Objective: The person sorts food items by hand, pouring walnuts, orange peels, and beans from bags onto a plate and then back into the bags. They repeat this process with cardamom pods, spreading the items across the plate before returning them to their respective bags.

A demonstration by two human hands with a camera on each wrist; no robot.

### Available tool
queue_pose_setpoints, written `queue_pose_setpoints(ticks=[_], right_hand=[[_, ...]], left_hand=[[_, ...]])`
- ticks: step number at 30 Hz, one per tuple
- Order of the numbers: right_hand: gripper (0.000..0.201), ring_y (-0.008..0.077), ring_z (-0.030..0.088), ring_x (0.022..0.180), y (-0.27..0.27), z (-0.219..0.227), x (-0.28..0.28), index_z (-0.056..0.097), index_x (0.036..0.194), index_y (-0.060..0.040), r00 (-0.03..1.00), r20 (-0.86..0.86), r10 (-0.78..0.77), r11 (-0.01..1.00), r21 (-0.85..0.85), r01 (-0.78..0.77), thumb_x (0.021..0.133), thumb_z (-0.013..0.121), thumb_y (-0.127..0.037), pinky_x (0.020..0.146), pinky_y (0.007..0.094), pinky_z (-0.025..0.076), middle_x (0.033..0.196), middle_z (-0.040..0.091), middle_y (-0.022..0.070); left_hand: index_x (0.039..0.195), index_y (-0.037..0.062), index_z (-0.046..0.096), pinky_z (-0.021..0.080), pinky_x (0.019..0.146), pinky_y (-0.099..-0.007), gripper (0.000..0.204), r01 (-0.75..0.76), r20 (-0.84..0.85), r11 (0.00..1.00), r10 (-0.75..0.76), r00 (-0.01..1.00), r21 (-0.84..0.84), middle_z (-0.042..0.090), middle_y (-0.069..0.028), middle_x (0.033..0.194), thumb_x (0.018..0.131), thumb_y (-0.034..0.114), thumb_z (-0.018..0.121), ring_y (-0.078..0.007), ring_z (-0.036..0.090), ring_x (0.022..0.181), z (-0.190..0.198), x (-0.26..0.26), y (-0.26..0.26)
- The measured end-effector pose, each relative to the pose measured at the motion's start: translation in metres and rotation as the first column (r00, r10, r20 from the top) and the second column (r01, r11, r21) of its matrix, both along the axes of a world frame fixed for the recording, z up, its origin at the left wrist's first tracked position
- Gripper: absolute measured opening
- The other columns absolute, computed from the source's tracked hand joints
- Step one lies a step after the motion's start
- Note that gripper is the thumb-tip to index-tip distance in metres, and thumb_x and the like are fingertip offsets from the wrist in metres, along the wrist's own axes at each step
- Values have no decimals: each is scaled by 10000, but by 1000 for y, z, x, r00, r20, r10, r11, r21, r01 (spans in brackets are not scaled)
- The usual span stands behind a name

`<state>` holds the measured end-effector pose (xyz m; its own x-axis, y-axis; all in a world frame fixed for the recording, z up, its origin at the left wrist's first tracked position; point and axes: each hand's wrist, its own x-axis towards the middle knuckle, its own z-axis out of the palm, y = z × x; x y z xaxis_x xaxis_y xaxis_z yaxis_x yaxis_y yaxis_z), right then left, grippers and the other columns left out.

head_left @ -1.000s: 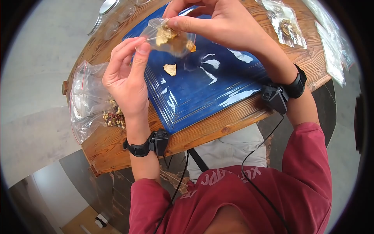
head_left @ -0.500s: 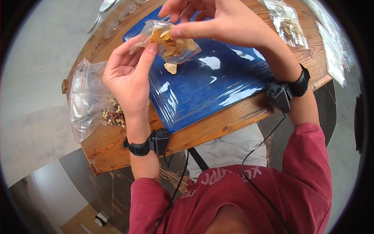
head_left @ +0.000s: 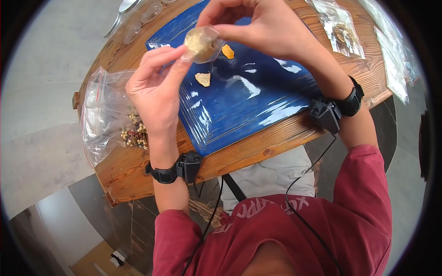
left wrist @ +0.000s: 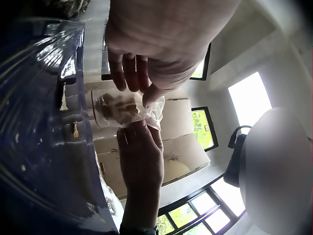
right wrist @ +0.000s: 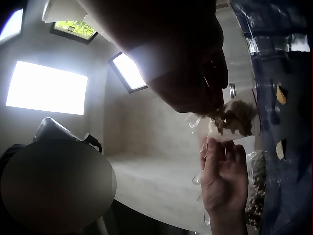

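Note:
A small clear plastic bag (head_left: 202,44) holding pale, yellowish dried pieces hangs above a square blue plate (head_left: 239,99). My left hand (head_left: 159,89) pinches its near left side between thumb and fingers. On the far right side, the thumb and fingers of my right hand (head_left: 267,30) pinch the bag's edge. The left wrist view shows the bag (left wrist: 120,108) between both hands, its contents blurred through the plastic. Two loose dried pieces lie on the plate: a pale one (head_left: 202,79) and an orange one (head_left: 228,51).
Left of the plate, a larger zip bag (head_left: 103,115) lies beside mixed beans (head_left: 134,133). Glass jars (head_left: 131,25) stand at the far left. Further bags (head_left: 343,32) lie at the right edge of the wooden table (head_left: 271,146).
The right fingers spread away from the bag half a second ago and now pinch it again. The bag has turned and risen slightly, uncovering the orange piece on the plate.

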<state>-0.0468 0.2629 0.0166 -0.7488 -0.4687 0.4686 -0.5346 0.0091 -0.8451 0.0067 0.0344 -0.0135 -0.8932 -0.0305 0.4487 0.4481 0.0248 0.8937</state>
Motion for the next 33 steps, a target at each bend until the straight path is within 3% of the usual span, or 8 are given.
queue_pose_setpoints(ticks=[2, 5, 9, 12, 18, 22, 29, 33], right_hand=[[118, 103, 690, 821, -3, 2, 4, 722, 988, 12, 992, 124, 33, 999, 4, -34, 879, 749, -20, 750, 250, 552, 887, 742, 61], [135, 96, 688, 854, 3, 17, 1, 707, 1003, 5, 992, 90, -84, 994, 78, 77, 882, 758, -24, 764, 247, 545, 902, 733, 58], [169, 98, 691, 867, -4, 5, 1, 704, 1012, 6, 984, 171, 47, 998, -50, -39, 877, 786, -54, 761, 240, 540, 916, 735, 55], [147, 94, 695, 849, 5, 9, 1, 703, 1009, 12, 999, -21, -25, 1000, -7, 25, 891, 773, -41, 742, 228, 540, 922, 740, 54], [138, 87, 702, 844, 9, 23, 7, 715, 1035, 6, 969, 227, 101, 994, 23, -109, 918, 757, -53, 748, 232, 560, 905, 750, 53], [152, 99, 709, 875, 14, 9, -10, 712, 1035, 10, 972, 170, 165, 978, -159, -138, 908, 771, -46, 822, 248, 575, 962, 748, 58], [144, 98, 708, 861, 8, 24, 4, 723, 1008, 7, 968, 236, 82, 995, 42, -94, 896, 787, -58, 788, 245, 574, 946, 749, 58], [131, 84, 698, 816, 12, 13, -1, 726, 989, 22, 992, 83, 94, 992, -86, -87, 891, 782, -44, 741, 227, 562, 896, 750, 58]], left_hand=[[1080, -48, 751, 580, 855, -266, 199, 60, 2, 997, -60, 998, -48, 746, -100, 1007, 884, -75, 768, -140, 700, 915, 2, 3, 5], [1097, -51, 743, 573, 861, -255, 221, -64, 76, 998, 65, 995, -23, 739, -94, 1003, 880, -82, 768, -133, 692, 924, 13, 5, 1], [1135, -54, 719, 561, 856, -245, 255, -14, 85, 1000, 14, 996, 1, 745, -100, 1001, 886, -81, 765, -130, 700, 912, 10, 5, 7], [1131, -49, 715, 560, 863, -248, 245, -43, 56, 998, 45, 997, -41, 742, -97, 1003, 892, -79, 760, -129, 698, 918, 12, 7, 7], [1149, -53, 684, 573, 881, -275, 266, 1, 22, 1000, 0, 1000, -21, 726, -107, 1074, 893, -84, 752, -138, 688, 993, 7, 6, 12], [1107, -61, 713, 571, 847, -270, 224, 43, 32, 998, -41, 999, -54, 726, -98, 1044, 889, -69, 766, -134, 686, 957, 14, 8, 16], [1009, -63, 749, 558, 793, -254, 134, 40, 3, 990, -40, 999, -135, 732, -99, 1012, 878, -65, 781, -123, 678, 912, 4, 8, 10], [1011, -60, 748, 569, 822, -265, 139, 41, -71, 983, -55, 996, -179, 741, -113, 1017, 876, -73, 779, -134, 684, 916, 8, 9, 9]])
